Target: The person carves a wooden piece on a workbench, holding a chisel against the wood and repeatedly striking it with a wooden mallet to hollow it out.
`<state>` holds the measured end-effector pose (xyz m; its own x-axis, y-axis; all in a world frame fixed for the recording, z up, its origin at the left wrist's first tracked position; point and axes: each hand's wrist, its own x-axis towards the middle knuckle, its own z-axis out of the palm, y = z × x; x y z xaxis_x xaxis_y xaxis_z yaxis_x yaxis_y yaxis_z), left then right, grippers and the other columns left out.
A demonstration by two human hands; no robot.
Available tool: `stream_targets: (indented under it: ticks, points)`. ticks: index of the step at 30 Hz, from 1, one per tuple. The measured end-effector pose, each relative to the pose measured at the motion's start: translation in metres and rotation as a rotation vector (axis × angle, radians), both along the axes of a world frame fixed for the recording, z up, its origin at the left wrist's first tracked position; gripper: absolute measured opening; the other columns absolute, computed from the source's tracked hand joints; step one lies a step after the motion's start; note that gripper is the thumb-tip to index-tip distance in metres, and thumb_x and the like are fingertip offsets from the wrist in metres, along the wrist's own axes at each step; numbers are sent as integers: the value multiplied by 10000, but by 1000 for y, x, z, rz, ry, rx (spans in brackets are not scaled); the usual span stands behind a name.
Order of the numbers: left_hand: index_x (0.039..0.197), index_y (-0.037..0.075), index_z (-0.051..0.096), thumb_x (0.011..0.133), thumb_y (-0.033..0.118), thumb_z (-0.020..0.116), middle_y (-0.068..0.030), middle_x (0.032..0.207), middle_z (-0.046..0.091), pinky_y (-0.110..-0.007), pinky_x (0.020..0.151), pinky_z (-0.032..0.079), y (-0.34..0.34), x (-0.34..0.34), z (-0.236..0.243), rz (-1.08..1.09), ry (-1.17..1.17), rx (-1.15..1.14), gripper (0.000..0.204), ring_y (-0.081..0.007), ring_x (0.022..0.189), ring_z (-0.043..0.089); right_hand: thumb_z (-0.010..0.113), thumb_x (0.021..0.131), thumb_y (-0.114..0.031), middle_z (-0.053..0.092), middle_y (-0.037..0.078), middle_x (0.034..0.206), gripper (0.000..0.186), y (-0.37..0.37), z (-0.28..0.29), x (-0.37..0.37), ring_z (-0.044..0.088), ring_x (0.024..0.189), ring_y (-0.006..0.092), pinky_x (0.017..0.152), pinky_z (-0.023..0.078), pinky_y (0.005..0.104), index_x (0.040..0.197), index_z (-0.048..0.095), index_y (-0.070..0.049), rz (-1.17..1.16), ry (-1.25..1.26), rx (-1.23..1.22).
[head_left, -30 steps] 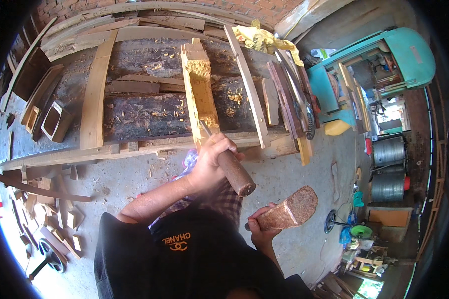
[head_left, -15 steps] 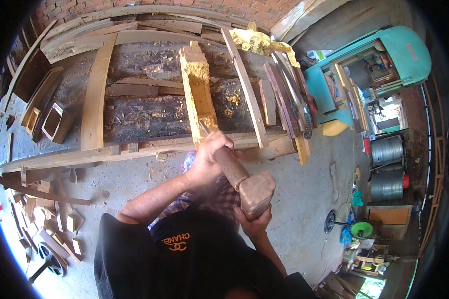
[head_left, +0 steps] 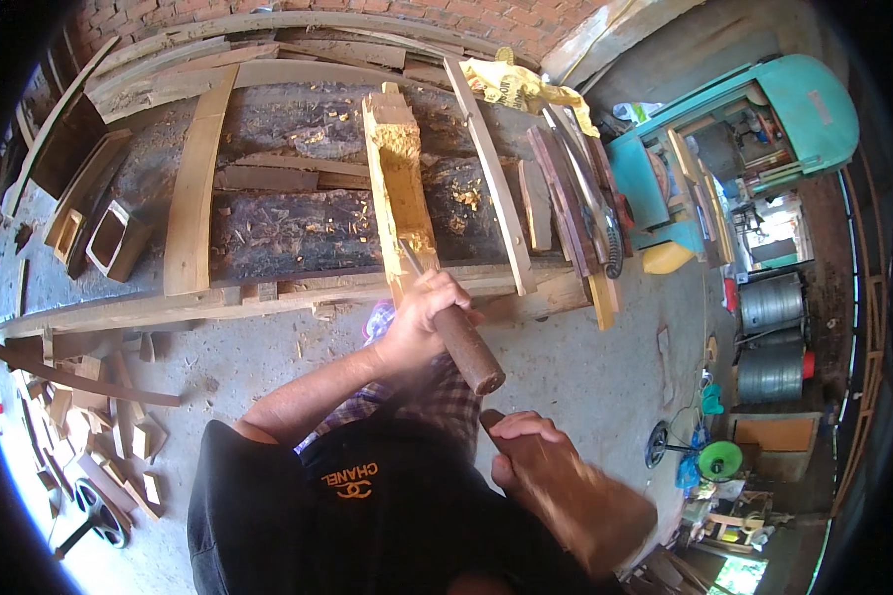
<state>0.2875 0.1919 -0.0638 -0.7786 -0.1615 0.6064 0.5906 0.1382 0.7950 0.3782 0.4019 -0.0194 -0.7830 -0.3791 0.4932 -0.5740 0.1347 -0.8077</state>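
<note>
My left hand (head_left: 417, 322) is wrapped round a chisel (head_left: 471, 352) with a thick brown wooden handle. The chisel leans, its metal blade meeting the near end of the hollow in a pale yellow timber (head_left: 404, 188). That timber lies lengthwise away from me across the bench, with a rough-cut recess along its upper face. Low on the right, my right hand (head_left: 528, 436) grips a wooden mallet (head_left: 590, 501), its head blurred by motion. The mallet is apart from the butt of the chisel handle.
Wood chips litter the dark workbench (head_left: 288, 233). A pale plank (head_left: 196, 188) and a hollow wooden box (head_left: 119, 241) lie left; a long strip (head_left: 491, 178) and a handsaw (head_left: 595, 203) lie right. A turquoise machine (head_left: 809, 114) stands beyond. Offcuts (head_left: 89, 397) cover the floor at left.
The mallet has swung away from the chisel's butt, down and to the right, with my right hand on it. My left hand and the chisel have barely shifted.
</note>
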Motion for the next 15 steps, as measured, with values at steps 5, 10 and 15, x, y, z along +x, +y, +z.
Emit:
stream_targets:
  ticks: [5,10,15]
  points:
    - [837,88,540,664,40,776,-62,790,577,-383,689,416,-1,0,-7,-13,19,-6,296,-292,785,544,786,687,-104,574,95,923,420,13,-36,6,574,776,193,664,468,349,1007,536,-1,-346,-36,298]
    - [837,87,542,649,32,765,-55,779,579,-372,683,402,0,1,-15,-53,41,-58,297,-287,781,544,798,696,-175,612,129,942,543,35,-37,9,608,826,249,678,486,359,1128,532,16,51,13,-160]
    - [840,91,542,646,41,760,-52,778,580,-371,686,390,1,1,-18,-44,88,-64,296,-282,774,543,867,622,-254,615,171,1030,717,18,-41,12,617,932,277,808,497,381,1172,498,20,-335,-117,322]
